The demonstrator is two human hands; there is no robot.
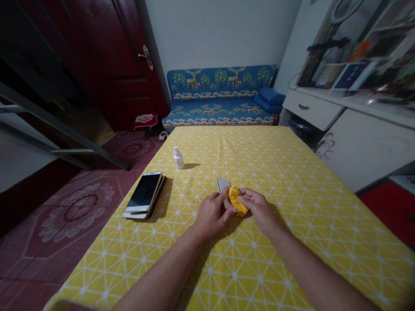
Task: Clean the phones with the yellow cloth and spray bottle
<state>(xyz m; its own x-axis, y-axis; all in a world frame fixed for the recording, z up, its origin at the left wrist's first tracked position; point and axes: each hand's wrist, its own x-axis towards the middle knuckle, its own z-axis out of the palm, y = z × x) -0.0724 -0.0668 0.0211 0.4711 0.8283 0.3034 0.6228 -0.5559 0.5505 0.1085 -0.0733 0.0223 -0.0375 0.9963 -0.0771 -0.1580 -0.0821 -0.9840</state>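
- My left hand (212,214), fingers partly curled, steadies a pale slab (222,183) near the middle of the yellow patterned tablecloth (233,268)
- My right hand (256,203) pinches a bunched yellow cloth (239,205) between thumb and fingers, pressed up beside the slab; how much of the slab lies beneath is hidden
- The slab, thin and straight-edged, looks stiff, fairly light and perhaps slippery on its flat face; its long edges seem the safest hold, with little squeeze in case it is fragile
- The cloth appears soft and almost weightless, best gripped by a gathered fold
- My own left fingers and the cloth cover most of the slab, the chief obstruction here
- Farther off to the left, a white bottle (178,159) stands upright, while a phone (145,192) rests screen-up on a stack, both well apart from my hands
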